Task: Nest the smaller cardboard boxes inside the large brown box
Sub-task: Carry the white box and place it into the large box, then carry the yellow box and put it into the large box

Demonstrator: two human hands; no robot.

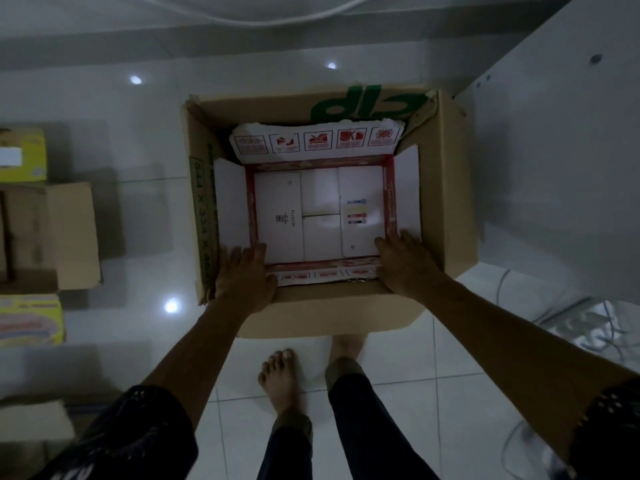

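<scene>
The large brown box [450, 188] stands open on the tiled floor straight ahead, green lettering on its far flap. Inside it sits a white box with red edges [320, 216], its flaps spread outward and its bottom empty. My left hand [244, 280] rests flat on the near left corner of the white box, fingers spread. On the near right corner lies my right hand [405, 261], also flat. Both hands touch the white box's near flap and rim; neither closes around anything.
At the left stand a yellow box [22, 155], an open brown box [52, 237] and a yellow printed box [31, 320]. A white cabinet panel [554, 150] rises at the right, cables [588, 327] at its foot. My bare feet [280, 379] stand just before the large box.
</scene>
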